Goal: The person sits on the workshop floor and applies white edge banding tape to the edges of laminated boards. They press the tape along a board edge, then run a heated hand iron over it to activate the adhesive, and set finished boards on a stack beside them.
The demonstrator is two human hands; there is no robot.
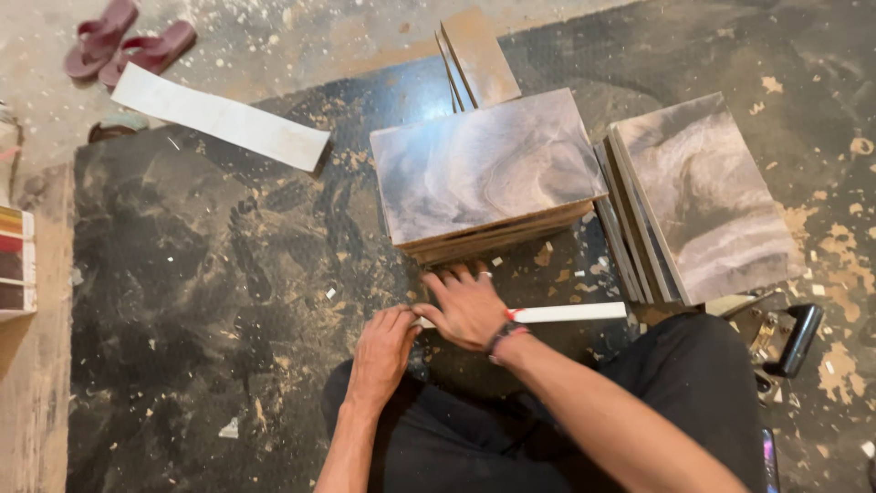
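Two hands meet low in the middle of the view, both laid on a narrow white strip (570,313) that lies flat on the dark floor (210,301) just in front of the person's knees. Right hand (465,306) lies palm down over the strip's left part, fingers spread and reaching toward the tile stack (484,169); it presses rather than grips, and a ring shows on one finger (a red-threaded band sits at the wrist). Left hand (383,351) rests just beside it, touching the right hand, its fingers curled down at the strip's left end; whether they close around that end I cannot tell, since the right hand hides it. Most of the strip runs out to the right, bare and straight.

Beyond the hands stands the stack of grey marbled tiles, lying flat, its near edge just past the right fingertips. To its right a second set of tiles (703,192) lies slanted, fanned at its left edge. Behind the stack a few more tiles (474,55) stick out at a tilt. A longer white strip (219,114) lies well apart at upper left, near a pair of dark red sandals (128,41). A black-handled tool (794,338) sits at the right, beside the person's leg. Pale dust and chips are scattered over the floor.
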